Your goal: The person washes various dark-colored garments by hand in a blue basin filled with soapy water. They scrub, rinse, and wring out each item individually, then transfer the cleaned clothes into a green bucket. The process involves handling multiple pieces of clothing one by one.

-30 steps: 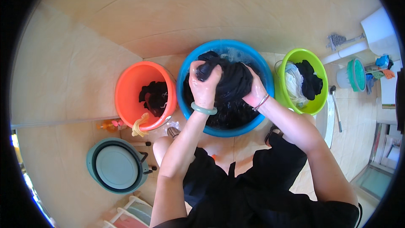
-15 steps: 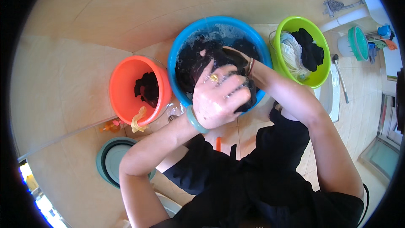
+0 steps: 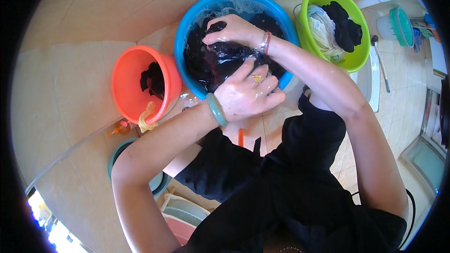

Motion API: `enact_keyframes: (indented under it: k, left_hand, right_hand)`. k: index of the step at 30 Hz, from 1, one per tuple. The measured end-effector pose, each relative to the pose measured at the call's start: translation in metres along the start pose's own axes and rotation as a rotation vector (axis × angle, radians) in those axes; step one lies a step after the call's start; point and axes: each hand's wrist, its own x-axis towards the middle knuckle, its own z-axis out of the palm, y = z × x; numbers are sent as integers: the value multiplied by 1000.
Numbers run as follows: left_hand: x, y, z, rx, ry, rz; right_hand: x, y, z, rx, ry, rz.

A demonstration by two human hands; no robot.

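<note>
A wet black garment (image 3: 228, 52) lies in the blue basin (image 3: 180, 35), among other dark clothes and foamy water. My right hand (image 3: 238, 33) reaches across to the far side of it, fingers curled into the cloth, with a dark fold showing between thumb and fingers. Nearer to me, at the basin's front rim, my left hand (image 3: 246, 94) closes over the garment's near end. It is wet, and wears a gold ring and a pale green bangle. Its fingertips are partly hidden in the cloth.
An orange bucket (image 3: 125, 72) with dark cloth inside and a yellowish glove (image 3: 146, 117) over its rim stands left. At right, a lime-green bucket (image 3: 348, 64) holds white and black clothes. A long-handled brush (image 3: 382, 63) is beyond it.
My right hand has come up out of the garment and across to the left, its back now showing. My left hand has shifted nearer to me. The view has tilted, so the basin appears higher.
</note>
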Motion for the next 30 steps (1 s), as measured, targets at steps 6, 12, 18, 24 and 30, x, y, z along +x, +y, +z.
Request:
enact_keyframes:
  k: [6, 12, 18, 24, 30]
  left_hand:
    - [-16, -1, 35, 4, -80, 111]
    - [-27, -6, 61, -26, -283, 139]
    - [-43, -10, 90, -15, -324, 92]
    - [-41, -13, 68, -239, -213, -38]
    - [-41, -58, 56, -1158, 961, -1728]
  right_hand:
    - [-12, -4, 11, -358, 163, 28]
    - [-12, 2, 22, -595, 238, 163]
    - [-5, 17, 34, -706, 231, 192]
    - [10, 83, 13, -467, 296, 264]
    - [-20, 89, -53, 740, 233, 531]
